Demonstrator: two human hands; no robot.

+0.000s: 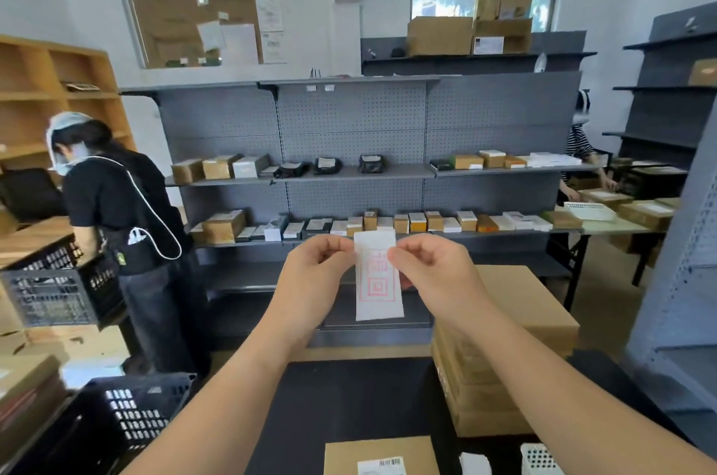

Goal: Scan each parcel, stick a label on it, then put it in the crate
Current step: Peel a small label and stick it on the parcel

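Note:
I hold a white label with red print up in front of me, upright, above the black table. My left hand pinches its upper left edge, and my right hand pinches its upper right edge. A brown parcel with a barcode sticker lies on the table at the bottom edge of the view. A black plastic crate stands at the lower left, beside the table.
A stack of brown boxes stands on the table's right side. Grey pegboard shelves with small boxes run across ahead. A person in black stands at left by another black crate. Another person works at a table far right.

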